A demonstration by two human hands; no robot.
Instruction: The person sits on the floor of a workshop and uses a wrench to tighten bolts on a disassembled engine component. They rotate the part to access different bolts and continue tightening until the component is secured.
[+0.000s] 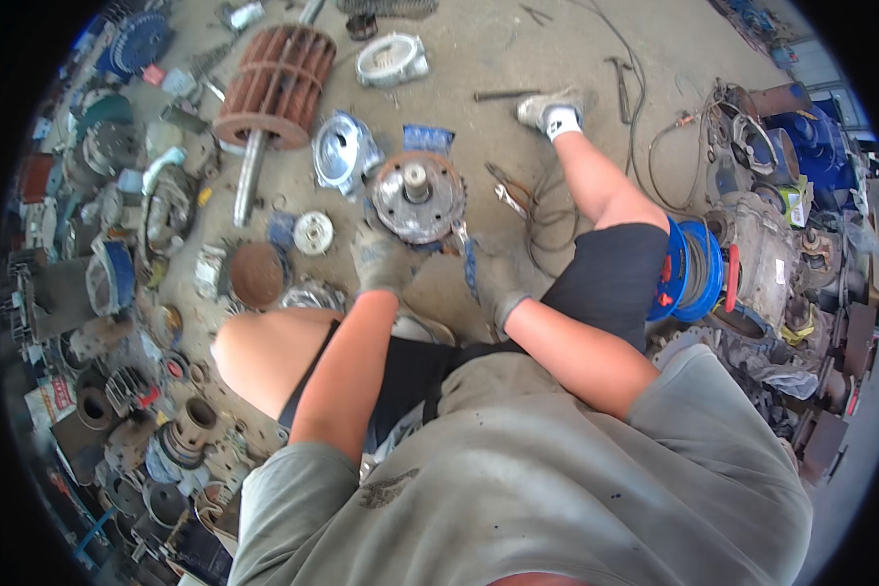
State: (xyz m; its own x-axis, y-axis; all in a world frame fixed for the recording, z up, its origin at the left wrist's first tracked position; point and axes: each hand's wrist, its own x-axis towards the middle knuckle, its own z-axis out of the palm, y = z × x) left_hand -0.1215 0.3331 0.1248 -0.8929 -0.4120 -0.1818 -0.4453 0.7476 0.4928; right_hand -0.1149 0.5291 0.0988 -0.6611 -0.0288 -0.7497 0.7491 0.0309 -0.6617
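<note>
- Head view: I look down over my own grey shirt and both forearms, sitting on a concrete floor (479,59) strewn with motor parts.
- My left hand (379,260), in a grey work glove, rests against the lower left edge of a round rusty motor rotor housing (418,197). The fingers curl against its rim; how tight the hold is I cannot tell, since the glove blurs into the metal.
- My right hand (493,278), also gloved, sits just right of and below the housing. Its fingers are folded around something thin with a blue part at the top edge, too small to name.
- The housing lies flat on the floor between my knees and ahead of them, its short shaft stub pointing up at the camera. Its near edge is hidden by my left glove.
- A shiny aluminium end cover (342,151) stands just left of the housing, touching or nearly so.
- A rusted finned rotor on a shaft (275,86) lies farther left, well apart.
- A blue cable reel (691,270) sits beside my right thigh, partly cut off by my leg.
- The left rim is a heap of bearings and casings, bent by the lens and hard to sort out.
</note>
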